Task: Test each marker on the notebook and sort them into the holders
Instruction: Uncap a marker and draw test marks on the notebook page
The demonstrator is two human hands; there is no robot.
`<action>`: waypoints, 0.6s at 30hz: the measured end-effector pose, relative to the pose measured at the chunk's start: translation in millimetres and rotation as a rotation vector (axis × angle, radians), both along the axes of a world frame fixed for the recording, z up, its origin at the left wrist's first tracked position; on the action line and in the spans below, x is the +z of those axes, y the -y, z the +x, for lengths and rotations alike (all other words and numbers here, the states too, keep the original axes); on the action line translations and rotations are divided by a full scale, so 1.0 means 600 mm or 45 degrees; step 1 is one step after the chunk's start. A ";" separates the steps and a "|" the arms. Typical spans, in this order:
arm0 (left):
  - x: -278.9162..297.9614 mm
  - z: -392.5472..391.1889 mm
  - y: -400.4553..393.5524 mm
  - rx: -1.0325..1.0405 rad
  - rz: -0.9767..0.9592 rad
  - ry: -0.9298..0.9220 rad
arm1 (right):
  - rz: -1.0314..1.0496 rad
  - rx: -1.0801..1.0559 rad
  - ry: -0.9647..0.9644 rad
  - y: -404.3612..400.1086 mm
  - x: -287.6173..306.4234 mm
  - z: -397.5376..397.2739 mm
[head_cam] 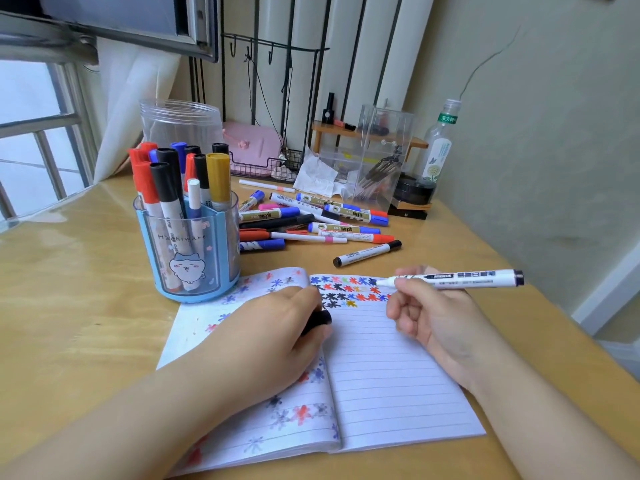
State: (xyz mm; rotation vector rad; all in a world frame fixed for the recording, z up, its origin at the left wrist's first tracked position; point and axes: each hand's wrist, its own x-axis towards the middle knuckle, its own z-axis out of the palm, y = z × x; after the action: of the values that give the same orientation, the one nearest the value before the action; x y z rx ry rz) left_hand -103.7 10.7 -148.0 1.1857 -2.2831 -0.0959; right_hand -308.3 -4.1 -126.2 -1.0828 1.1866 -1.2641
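My right hand (pixel 426 306) grips the uncapped marker (pixel 450 278), tip over the notebook (pixel 391 382) for testing; my left hand (pixel 277 327) pinches its cap (pixel 318 321), pinning the page.

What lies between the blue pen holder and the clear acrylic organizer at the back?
In the head view, a loose pile of markers lies on the table between the blue holder and the clear organizer.

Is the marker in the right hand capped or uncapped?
Uncapped. The marker in the right hand shows a bare tip near the notebook, and the left hand holds a black cap.
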 end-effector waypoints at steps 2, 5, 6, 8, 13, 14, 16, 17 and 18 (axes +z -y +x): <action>-0.001 -0.004 0.001 0.033 0.028 0.033 | -0.060 -0.065 -0.268 0.010 -0.011 0.005; -0.002 -0.007 0.001 0.053 0.042 0.055 | -0.135 -0.113 -0.473 0.021 -0.022 0.014; -0.002 -0.007 0.002 0.057 0.043 0.059 | -0.163 -0.144 -0.531 0.023 -0.024 0.015; 0.000 -0.008 0.002 0.068 0.045 0.069 | -0.210 -0.195 -0.622 0.025 -0.029 0.015; 0.000 -0.010 0.002 0.073 0.044 0.094 | -0.245 -0.212 -0.735 0.028 -0.038 0.009; 0.000 -0.011 0.002 0.073 0.047 0.096 | -0.239 -0.208 -0.739 0.029 -0.038 0.009; 0.000 -0.011 0.003 0.074 0.051 0.099 | -0.238 -0.192 -0.742 0.029 -0.038 0.008; 0.000 -0.012 0.003 0.075 0.048 0.103 | -0.239 -0.184 -0.750 0.028 -0.038 0.008; 0.000 -0.012 0.002 0.076 0.045 0.107 | -0.238 -0.175 -0.760 0.028 -0.038 0.008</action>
State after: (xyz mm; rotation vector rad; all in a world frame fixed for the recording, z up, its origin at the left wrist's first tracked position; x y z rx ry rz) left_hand -110.6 9.4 -148.1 1.2971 -2.3250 -0.0654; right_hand -303.6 -20.9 -149.0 -1.6097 1.6285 -1.2084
